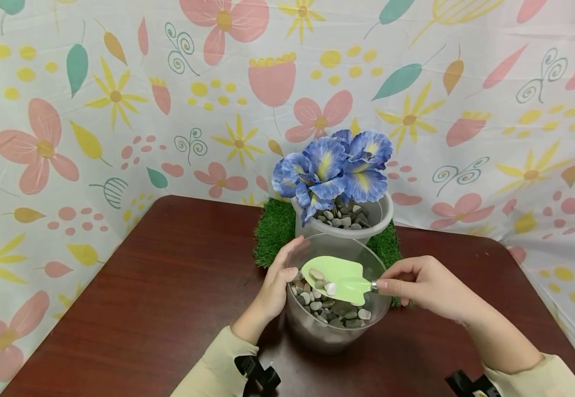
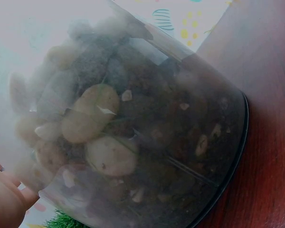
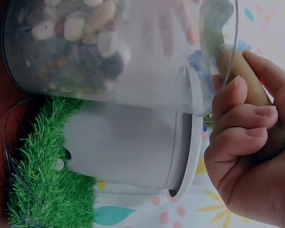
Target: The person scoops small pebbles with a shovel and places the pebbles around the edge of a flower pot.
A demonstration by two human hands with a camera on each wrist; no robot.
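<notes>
Cream sleeves (image 1: 218, 366) frame the clear plastic bowl of mixed grey and white pebbles (image 1: 336, 336), which stands on the dark reddish-brown desk (image 1: 158, 292) and serves as the landmark for everything else. On the bowl's left wall rests the left hand (image 1: 275, 286), fingers fairly straight and pressed flat against the plastic, steadying it rather than clutching it. To the bowl's right, the right hand (image 1: 424, 286) is closed round the wooden handle of a pale green metal trowel (image 1: 339, 278); the right wrist view shows the fingers (image 3: 237, 118) curled firmly about that handle. The trowel's blade hovers over the bowl's mouth, roughly level, carrying a few small pebbles (image 1: 323, 281), one of them white. Directly behind the bowl, almost touching it, stands a translucent white plastic flowerpot (image 1: 379, 212) already holding pebbles and blue-and-yellow artificial flowers (image 1: 334, 168), set on a square mat of green artificial grass (image 1: 275, 226). Beyond hangs a floral-patterned cloth backdrop (image 1: 94, 110). Judging from this, the scoop would go best if the blade stayed level so the loose stones do not roll off its rim, travelled low and short toward the pot behind the bowl, and cleared the petals before tipping; the steadying palm should keep the light bowl from sliding.
</notes>
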